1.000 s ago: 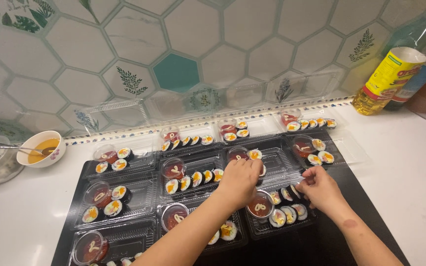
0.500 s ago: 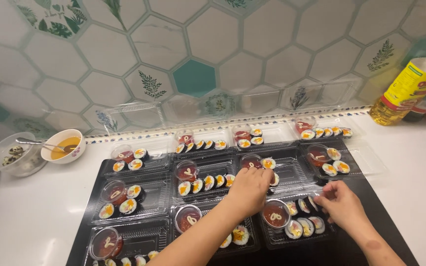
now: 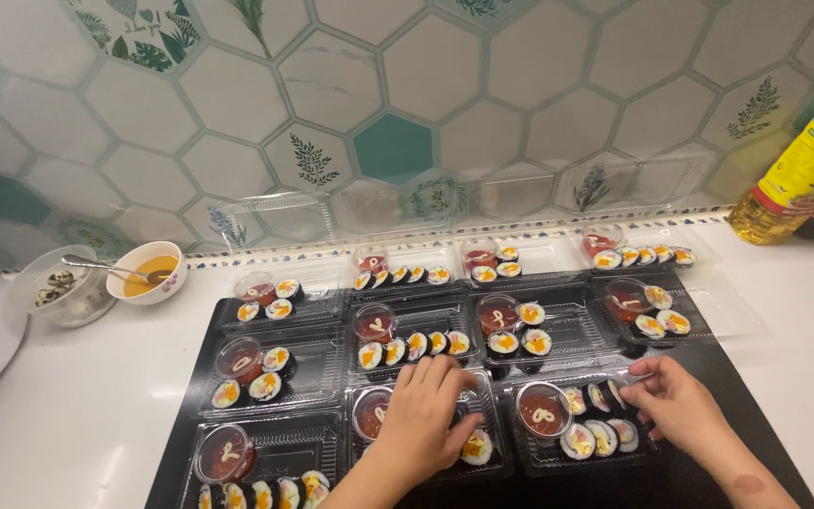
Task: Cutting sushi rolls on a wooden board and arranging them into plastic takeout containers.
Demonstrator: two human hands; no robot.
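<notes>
Several clear plastic boxes of sliced rice rolls with small red sauce cups stand in rows on a black surface. My left hand lies palm down over the front middle box, fingers together, covering its rolls beside a sauce cup. My right hand rests at the right edge of the front right box, fingertips touching the rolls there. What the fingers pinch is hidden.
Open box lids lean against the tiled wall. A bowl of yellow sauce with a spoon and a clear tub stand at left on the white counter. A yellow oil bottle stands at far right.
My left hand has come back from the middle-row box to the front middle box. My right hand stays at the front right box. The camera has dipped and moved closer.
</notes>
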